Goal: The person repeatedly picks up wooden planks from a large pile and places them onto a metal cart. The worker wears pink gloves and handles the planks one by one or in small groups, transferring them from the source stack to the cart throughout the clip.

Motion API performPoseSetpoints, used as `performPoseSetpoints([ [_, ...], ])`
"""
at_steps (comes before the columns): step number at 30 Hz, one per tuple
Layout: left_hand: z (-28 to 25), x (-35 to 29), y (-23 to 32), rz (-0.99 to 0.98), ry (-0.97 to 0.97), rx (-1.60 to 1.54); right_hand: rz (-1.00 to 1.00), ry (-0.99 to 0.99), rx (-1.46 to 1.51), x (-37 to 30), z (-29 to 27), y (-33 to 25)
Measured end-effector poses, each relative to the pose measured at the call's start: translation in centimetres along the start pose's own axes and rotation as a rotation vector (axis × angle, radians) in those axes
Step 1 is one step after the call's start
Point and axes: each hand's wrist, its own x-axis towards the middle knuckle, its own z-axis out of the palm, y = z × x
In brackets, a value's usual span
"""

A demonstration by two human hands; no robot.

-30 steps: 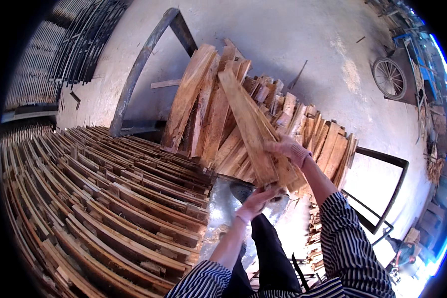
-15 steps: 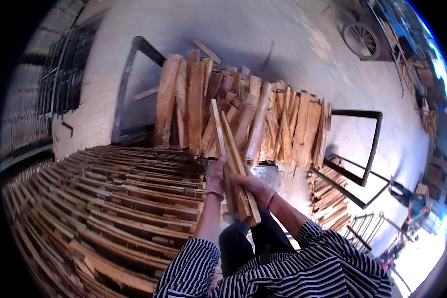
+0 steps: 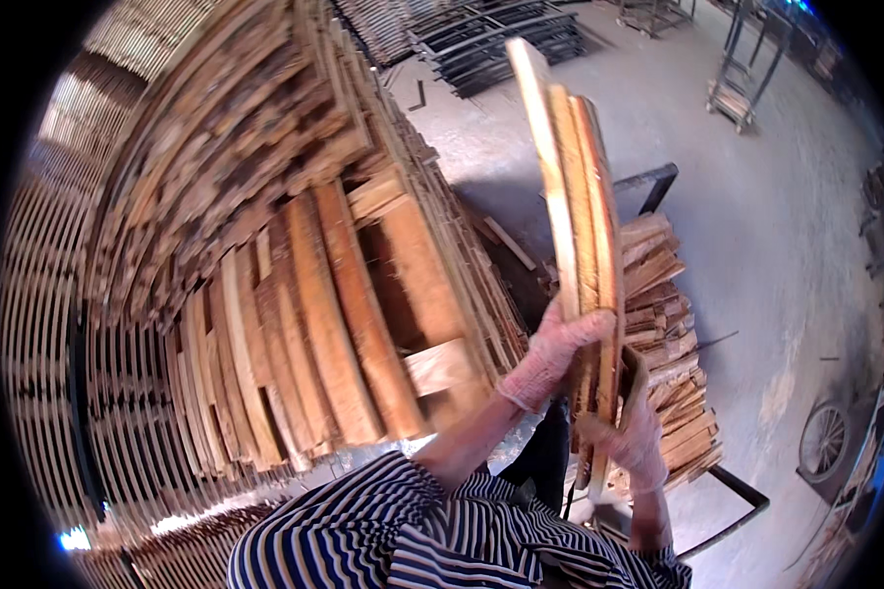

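A handful of long, narrow wooden boards (image 3: 581, 196) is held on edge, face to face, pointing away from me and slightly left. My left hand (image 3: 565, 348), in a thin pale glove, wraps round the boards at their lower middle. Also gloved, my right hand (image 3: 627, 437) closes on their near end, its fingers partly blurred. Left of the boards rises a tall stack of planks (image 3: 329, 314), its top layer laid side by side with a gap. The boards in my hands are apart from that stack.
Shorter rough planks (image 3: 683, 432) lie piled at the right, within a dark metal frame (image 3: 742, 501). Slatted wood stacks (image 3: 39, 324) line the far left. Dark metal racks (image 3: 491, 44) and a small wheeled cart (image 3: 732, 103) stand farther back. A spoked wheel (image 3: 825, 439) is at the right.
My view has swung left, so the plank pile once ahead now sits at the right. The boards have moved with my hands toward the tall stack and now stand more steeply in view.
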Motion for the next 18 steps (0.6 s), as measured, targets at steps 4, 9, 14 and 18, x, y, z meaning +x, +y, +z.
performPoseSetpoints([
  [4, -2.9, -9.1, 5.7, 0.158, 0.049, -0.197, -0.391, 0.097, 0.087, 2.6, 5.4, -6.1],
  [9, -10.4, -17.0, 12.8, 0.224, 0.365, 0.085, -0.374, 0.009, 0.107, 4.3, 13.3, -10.7],
  [14, -20.1, -25.6, 15.1, 0.336, 0.354, -0.281, -0.089, -0.119, -0.502, 5.9, 21.3, -18.6],
  [18, -23.8, -26.7, 14.7, 0.412, 0.268, -0.383, -0.168, -0.044, -0.750, 10.7, 27.9, -20.2],
])
